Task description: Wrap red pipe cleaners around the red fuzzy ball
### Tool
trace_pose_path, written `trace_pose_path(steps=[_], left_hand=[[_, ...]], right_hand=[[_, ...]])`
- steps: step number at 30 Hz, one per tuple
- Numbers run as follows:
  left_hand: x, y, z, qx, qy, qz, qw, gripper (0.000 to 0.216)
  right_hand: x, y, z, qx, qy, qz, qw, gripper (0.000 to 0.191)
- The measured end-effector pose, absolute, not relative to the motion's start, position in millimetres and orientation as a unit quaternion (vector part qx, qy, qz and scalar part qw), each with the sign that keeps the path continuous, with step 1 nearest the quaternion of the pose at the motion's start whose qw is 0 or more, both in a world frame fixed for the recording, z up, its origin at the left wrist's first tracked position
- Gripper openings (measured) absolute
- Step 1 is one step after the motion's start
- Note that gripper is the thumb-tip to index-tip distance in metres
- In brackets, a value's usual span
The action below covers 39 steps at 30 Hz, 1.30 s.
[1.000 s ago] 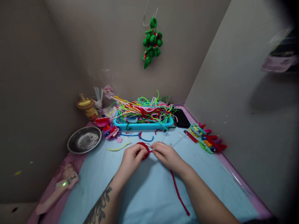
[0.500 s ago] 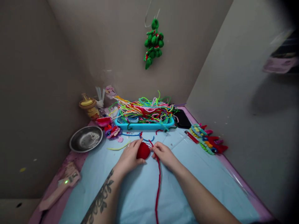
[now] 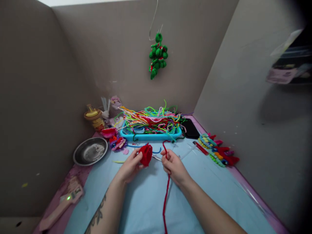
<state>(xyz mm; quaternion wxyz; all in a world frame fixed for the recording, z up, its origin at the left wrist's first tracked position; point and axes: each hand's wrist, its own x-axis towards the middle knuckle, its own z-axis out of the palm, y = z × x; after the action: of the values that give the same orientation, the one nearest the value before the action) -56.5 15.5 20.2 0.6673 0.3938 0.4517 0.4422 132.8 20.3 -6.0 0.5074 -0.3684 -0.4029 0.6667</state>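
My left hand (image 3: 133,165) grips a red crocheted piece (image 3: 146,155), fingers behind and thumb in front, held above the blue table cover. To its right, the closed fingers of my right hand (image 3: 174,165) hold a length of red yarn (image 3: 166,198). One short end of the yarn sticks up past the fingers; the long part hangs toward my body. A slim silver metal tool (image 3: 156,158) shows between the two hands. Its kind is unclear, and whether it lies on the table or is in my right hand I cannot tell.
Behind my hands stands a blue tray (image 3: 156,137) heaped with coloured yarn strands. A metal bowl (image 3: 83,159) and a pink glue gun (image 3: 60,204) are left. Colourful crocheted pieces (image 3: 218,151), a red-handled tool (image 3: 201,148) and a black phone (image 3: 190,129) lie right.
My left hand has lifted and tilted the red piece, so its ruffled edge now faces right. My right hand has drawn away to the right with the yarn. The view has tipped slightly upward.
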Motion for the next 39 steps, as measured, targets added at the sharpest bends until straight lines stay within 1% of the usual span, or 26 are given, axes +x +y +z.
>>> trace_pose_path(steps=[3,5,8,11,14,17,20,22,25,29,32,35,37,39], left_hand=[[-48.8,13.3,14.3,0.389,0.451,0.423,0.683,0.049],[-42.9,12.7,8.9,0.41,0.485,0.4,0.661,0.05],[-35.3,12.7,3.4,0.471,0.517,0.385,0.602,0.054],[-32.6,13.6,1.9,0.508,0.521,0.396,0.56,0.058],[-35.1,15.5,2.2,0.492,0.527,0.413,0.557,0.062],[-37.0,17.1,0.7,0.478,0.486,0.46,0.569,0.062],[-32.8,15.6,-3.1,0.504,0.427,0.471,0.585,0.074],[-26.8,12.4,-5.4,0.538,0.414,0.462,0.571,0.078],[-18.6,7.2,-6.1,0.577,0.426,0.454,0.529,0.078],[-18.2,6.0,-3.5,0.576,0.408,0.444,0.552,0.076],[-26.0,8.6,-0.9,0.59,0.397,0.449,0.541,0.075],[-36.3,10.6,3.7,0.644,0.417,0.451,0.456,0.069],[-42.7,11.4,8.1,0.691,0.426,0.434,0.39,0.062],[-48.1,12.2,12.4,0.726,0.424,0.41,0.354,0.052]], right_hand=[[128.4,14.5,-4.5,-0.399,-0.478,0.628,0.467,0.031],[125.4,11.9,-3.9,-0.413,-0.501,0.612,0.451,0.028],[121.3,9.8,-3.9,-0.41,-0.481,0.631,0.449,0.027],[119.5,10.6,-6.3,-0.419,-0.408,0.672,0.454,0.03],[122.4,17.1,-9.4,-0.403,-0.28,0.728,0.479,0.032],[129.8,28.1,-9.9,-0.362,-0.156,0.775,0.493,0.028],[136.0,36.0,-9.7,-0.308,-0.125,0.807,0.488,0.024],[136.0,36.6,-11.6,-0.282,-0.139,0.818,0.481,0.023],[130.3,31.1,-17.2,-0.295,-0.152,0.819,0.469,0.025],[123.5,20.6,-17.8,-0.316,-0.209,0.823,0.423,0.035],[125.4,15.7,-8.2,-0.322,-0.252,0.808,0.425,0.039],[131.5,13.9,1.8,-0.343,-0.318,0.772,0.43,0.042],[137.0,14.5,4.3,-0.367,-0.393,0.72,0.438,0.04],[144.1,16.3,3.4,-0.383,-0.49,0.653,0.432,0.038]])
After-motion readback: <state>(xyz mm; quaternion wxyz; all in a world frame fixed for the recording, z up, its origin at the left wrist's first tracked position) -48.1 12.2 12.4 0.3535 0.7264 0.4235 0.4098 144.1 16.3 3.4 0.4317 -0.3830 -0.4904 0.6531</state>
